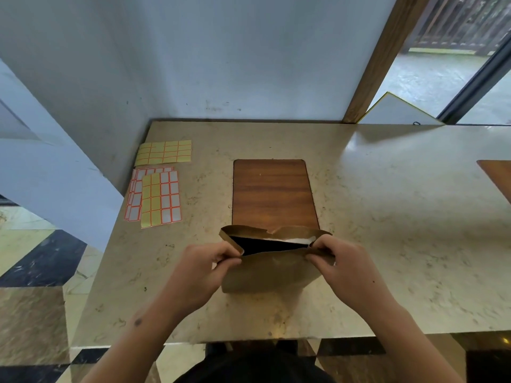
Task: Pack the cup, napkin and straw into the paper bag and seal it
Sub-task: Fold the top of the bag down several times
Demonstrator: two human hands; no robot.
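A: Both hands are on the paper bag (269, 272), which stands on the marble table (387, 244) at the near edge of the inset wooden panel (272, 192).

B: How's the hold?

A: The left hand (203, 268) pinches the bag's left rim, fingers curled tight on the paper. The right hand (338, 265) pinches the right rim the same way. The mouth gapes open between them.

B: Anything inside?

A: It's dark in there, with a strip of white showing along the far inner wall. I can't tell what it is.

B: And off to the left?

A: Label sheets (156, 196) lie flat, well apart from the bag.
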